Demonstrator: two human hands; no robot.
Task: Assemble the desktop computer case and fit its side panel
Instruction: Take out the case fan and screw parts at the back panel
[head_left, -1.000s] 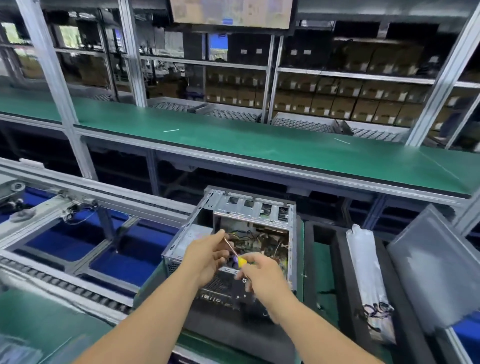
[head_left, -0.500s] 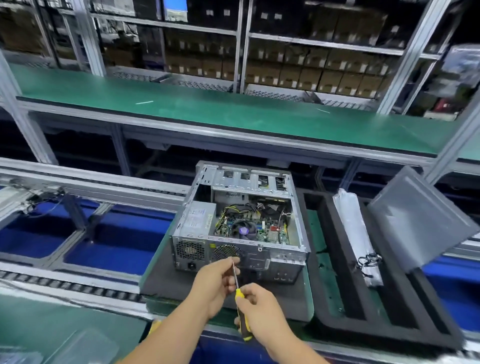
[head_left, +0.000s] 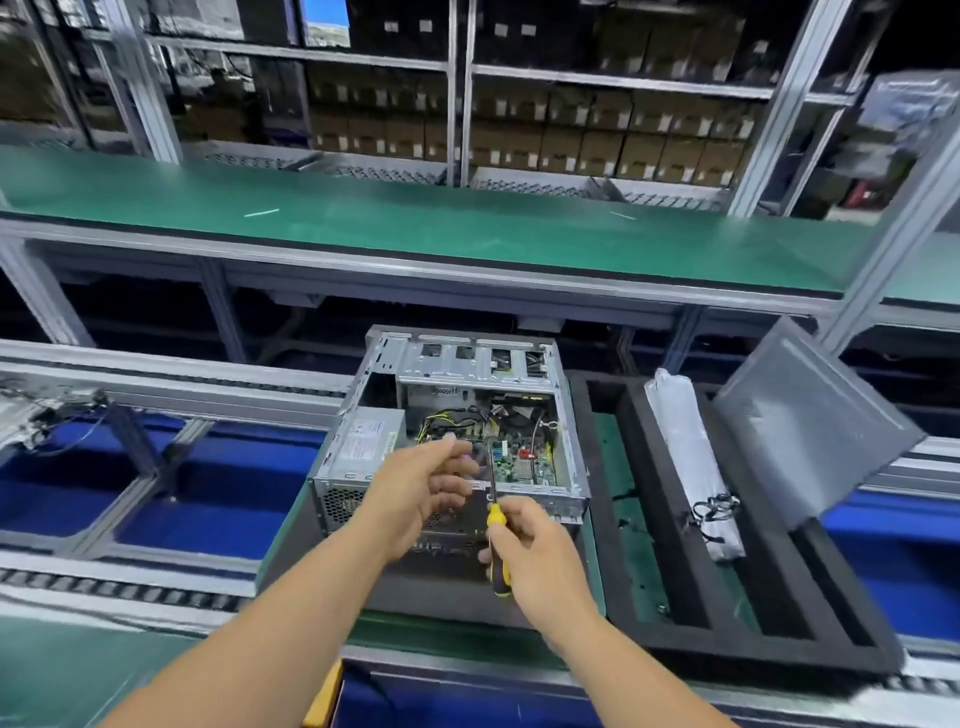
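Note:
An open computer case (head_left: 358, 457) lies on its side on a dark mat, its motherboard and cables showing. My right hand (head_left: 535, 556) grips a yellow-and-black screwdriver (head_left: 496, 530), shaft pointing up toward the case's near edge. My left hand (head_left: 426, 488) hovers over the case's near rim with relaxed, slightly bent fingers and holds nothing. The grey side panel (head_left: 810, 426) leans at the right, apart from the case.
A black foam tray (head_left: 675, 613) with long slots sits right of the case and holds a grey plastic bag (head_left: 685, 457) with cables. A green shelf (head_left: 415, 223) runs behind. Conveyor rails (head_left: 156, 374) and blue bins lie to the left.
My left hand has let go of the screwdriver shaft and lifted over the case with fingers spread. The right hand keeps the screwdriver. The view has tilted down and drawn closer.

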